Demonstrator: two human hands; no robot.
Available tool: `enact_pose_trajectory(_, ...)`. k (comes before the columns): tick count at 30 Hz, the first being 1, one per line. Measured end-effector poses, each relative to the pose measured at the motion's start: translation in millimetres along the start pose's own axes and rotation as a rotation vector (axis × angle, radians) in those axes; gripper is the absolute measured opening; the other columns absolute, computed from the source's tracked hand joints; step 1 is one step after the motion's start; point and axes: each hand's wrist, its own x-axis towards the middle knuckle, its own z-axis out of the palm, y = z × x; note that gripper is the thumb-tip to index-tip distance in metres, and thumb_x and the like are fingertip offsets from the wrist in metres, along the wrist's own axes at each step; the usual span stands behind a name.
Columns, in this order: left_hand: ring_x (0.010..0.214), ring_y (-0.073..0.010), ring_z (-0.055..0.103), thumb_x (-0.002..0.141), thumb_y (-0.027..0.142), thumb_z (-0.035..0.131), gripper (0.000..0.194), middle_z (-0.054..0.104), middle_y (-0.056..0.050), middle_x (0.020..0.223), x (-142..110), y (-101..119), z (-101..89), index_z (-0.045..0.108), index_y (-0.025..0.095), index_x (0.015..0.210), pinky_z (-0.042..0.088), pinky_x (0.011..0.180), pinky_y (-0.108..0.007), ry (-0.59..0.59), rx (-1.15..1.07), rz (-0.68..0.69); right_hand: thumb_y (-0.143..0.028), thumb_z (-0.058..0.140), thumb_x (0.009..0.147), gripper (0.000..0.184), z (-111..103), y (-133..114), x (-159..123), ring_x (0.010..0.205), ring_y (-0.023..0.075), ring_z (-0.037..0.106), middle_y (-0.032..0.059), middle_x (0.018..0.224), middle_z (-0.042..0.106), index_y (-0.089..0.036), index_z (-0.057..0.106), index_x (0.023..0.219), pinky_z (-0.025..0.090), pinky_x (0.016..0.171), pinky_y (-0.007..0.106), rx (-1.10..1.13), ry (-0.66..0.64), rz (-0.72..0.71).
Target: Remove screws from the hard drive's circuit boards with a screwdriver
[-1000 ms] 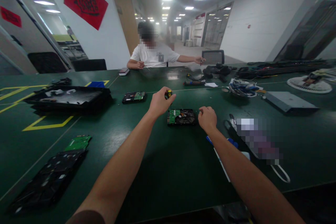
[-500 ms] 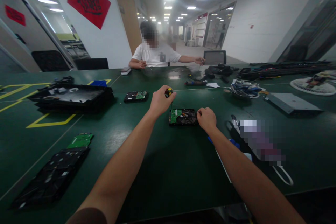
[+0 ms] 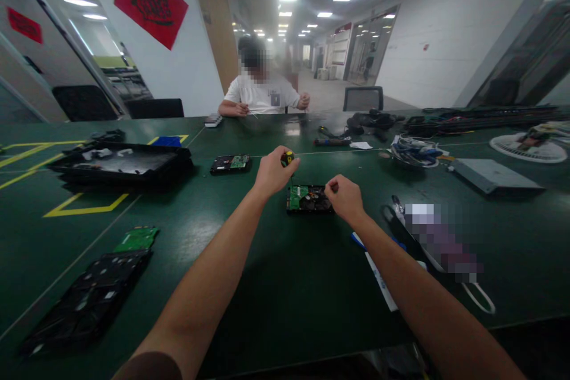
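In the middle of the green table lies a hard drive (image 3: 312, 206), its green circuit board (image 3: 299, 197) facing up on the left half. My left hand (image 3: 275, 172) is closed round a screwdriver (image 3: 289, 158) with a yellow and black handle. The thin shaft points down toward the board; where its tip rests is too small to tell. My right hand (image 3: 345, 197) is over the drive's right end with its fingers curled together in a pinch. Whatever is between those fingertips, if anything, is hidden.
A second hard drive (image 3: 230, 164) lies farther left. Dark drives with a loose green board (image 3: 137, 238) lie at the near left, below a black tray (image 3: 120, 165). On the right are a grey metal box (image 3: 494, 175) and bundled cables (image 3: 414, 151). Opposite sits a person (image 3: 262, 92).
My right hand has moved left, from beside the drive to over its right end. My left hand stays in place with the screwdriver. The person opposite has drawn one outstretched arm in.
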Motion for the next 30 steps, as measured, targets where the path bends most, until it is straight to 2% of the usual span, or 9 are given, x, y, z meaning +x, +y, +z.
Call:
enact_pose_trajectory(5, 0.077, -0.0168, 0.065, 0.085, 0.036, 0.067, 0.018, 0.070, -0.002, 0.085, 1.6, -4.1, 0.2, 0.066, 0.021, 0.096, 0.047, 0.070, -0.029, 0.026, 0.004, 0.020, -0.024, 0.065, 0.086, 0.004, -3.3, -31.2, -2.2, 0.073, 0.0148, 0.060, 0.0019, 0.084, 0.068, -0.020, 0.065, 0.086, 0.040, 0.066, 0.025, 0.073, -0.239, -0.196)
enact_pose_trajectory(12, 0.078, -0.0175, 0.066, 0.085, 0.036, 0.067, 0.019, 0.072, -0.003, 0.088, 2.1, -5.7, -1.6, 0.066, 0.021, 0.097, 0.048, 0.071, -0.029, 0.029, 0.022, 0.022, -0.018, 0.068, 0.082, 0.004, 5.2, -64.1, -5.7, 0.071, 0.0145, 0.061, 0.0014, 0.081, 0.069, -0.020, 0.066, 0.085, 0.040, 0.064, 0.024, 0.123, -0.400, -0.287)
enact_pose_trajectory(19, 0.078, -0.0175, 0.065, 0.085, 0.034, 0.067, 0.017, 0.072, -0.003, 0.087, 3.8, -4.0, -5.8, 0.066, 0.020, 0.095, 0.048, 0.071, -0.029, 0.031, 0.032, 0.011, -0.013, 0.068, 0.083, 0.008, 13.8, -70.0, -5.2, 0.076, 0.0149, 0.064, 0.0018, 0.084, 0.071, -0.020, 0.066, 0.087, 0.043, 0.069, 0.024, 0.192, -0.410, -0.315)
enact_pose_trajectory(30, 0.077, -0.0174, 0.065, 0.085, 0.034, 0.067, 0.017, 0.071, -0.003, 0.085, 4.7, -6.4, -4.9, 0.065, 0.021, 0.094, 0.047, 0.071, -0.029, 0.039, 0.058, 0.017, -0.013, 0.062, 0.087, 0.008, 13.0, -70.5, -7.2, 0.080, 0.0173, 0.062, 0.0046, 0.087, 0.069, -0.020, 0.066, 0.087, 0.042, 0.073, 0.026, 0.082, -0.388, -0.408)
